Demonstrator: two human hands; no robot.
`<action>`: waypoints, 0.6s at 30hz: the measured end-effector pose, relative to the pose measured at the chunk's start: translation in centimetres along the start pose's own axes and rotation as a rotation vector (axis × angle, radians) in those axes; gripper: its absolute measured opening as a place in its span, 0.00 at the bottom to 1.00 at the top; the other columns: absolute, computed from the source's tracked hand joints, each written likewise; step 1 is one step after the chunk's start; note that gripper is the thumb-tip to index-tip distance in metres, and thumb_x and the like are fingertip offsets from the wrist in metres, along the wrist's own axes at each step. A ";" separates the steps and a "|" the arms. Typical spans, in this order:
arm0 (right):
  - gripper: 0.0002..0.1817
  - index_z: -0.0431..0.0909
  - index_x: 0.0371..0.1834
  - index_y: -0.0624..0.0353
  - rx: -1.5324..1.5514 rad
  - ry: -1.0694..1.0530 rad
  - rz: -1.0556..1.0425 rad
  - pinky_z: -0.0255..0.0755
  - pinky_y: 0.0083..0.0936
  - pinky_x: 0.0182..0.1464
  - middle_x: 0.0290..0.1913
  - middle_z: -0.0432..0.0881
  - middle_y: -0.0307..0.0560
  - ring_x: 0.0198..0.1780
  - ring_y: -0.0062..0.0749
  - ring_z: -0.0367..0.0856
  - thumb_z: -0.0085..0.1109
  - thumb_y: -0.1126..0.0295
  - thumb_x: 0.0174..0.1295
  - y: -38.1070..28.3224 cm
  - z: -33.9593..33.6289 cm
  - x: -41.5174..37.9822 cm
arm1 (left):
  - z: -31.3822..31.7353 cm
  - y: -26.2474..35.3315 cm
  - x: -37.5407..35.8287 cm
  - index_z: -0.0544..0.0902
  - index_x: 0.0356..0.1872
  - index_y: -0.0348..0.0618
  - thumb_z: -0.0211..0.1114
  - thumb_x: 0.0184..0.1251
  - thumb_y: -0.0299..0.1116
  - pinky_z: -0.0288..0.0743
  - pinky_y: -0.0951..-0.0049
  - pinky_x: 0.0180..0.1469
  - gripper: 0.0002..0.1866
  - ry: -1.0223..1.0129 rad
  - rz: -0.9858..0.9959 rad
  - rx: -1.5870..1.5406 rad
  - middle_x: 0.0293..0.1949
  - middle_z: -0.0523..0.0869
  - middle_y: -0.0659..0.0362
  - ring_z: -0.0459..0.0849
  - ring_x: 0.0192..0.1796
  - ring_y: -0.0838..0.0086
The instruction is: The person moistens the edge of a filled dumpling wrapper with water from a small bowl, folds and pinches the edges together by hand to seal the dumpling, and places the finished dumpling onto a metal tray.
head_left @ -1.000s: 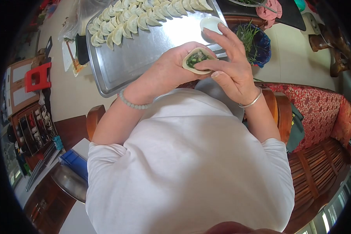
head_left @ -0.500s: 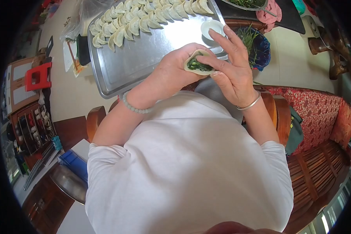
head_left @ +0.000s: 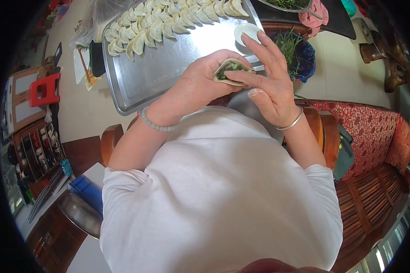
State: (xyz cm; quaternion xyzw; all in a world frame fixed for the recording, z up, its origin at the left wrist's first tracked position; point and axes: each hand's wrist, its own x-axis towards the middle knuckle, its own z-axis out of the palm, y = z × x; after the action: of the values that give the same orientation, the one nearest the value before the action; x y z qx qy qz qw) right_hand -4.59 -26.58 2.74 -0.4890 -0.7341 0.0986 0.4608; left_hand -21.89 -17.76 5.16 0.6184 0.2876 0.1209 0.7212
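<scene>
Around the wrapper (head_left: 229,82), curved left hand (head_left: 199,81)

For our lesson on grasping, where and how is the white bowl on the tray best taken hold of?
Probably pinch the bowl by its left rim, coming from the left and above. It is round and open-topped, and bare tray lies on that side, while fingers of the right hand overlap its near right part in this view.
</scene>
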 end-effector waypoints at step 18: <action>0.13 0.87 0.44 0.50 -0.106 -0.011 0.017 0.50 0.45 0.71 0.67 0.69 0.54 0.72 0.59 0.56 0.58 0.60 0.62 -0.3 0.4 0.1 | 0.3 -1.0 0.2 0.78 0.48 0.42 0.68 0.58 0.22 0.75 0.80 0.46 0.16 0.065 0.109 -0.002 0.42 0.82 0.62 0.79 0.43 0.82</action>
State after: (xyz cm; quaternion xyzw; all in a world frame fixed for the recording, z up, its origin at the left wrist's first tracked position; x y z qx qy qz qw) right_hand -5.14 -26.51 2.79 -0.5181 -0.7367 0.0662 0.4295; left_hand -21.76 -18.07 4.13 0.6284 0.2767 0.1804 0.7043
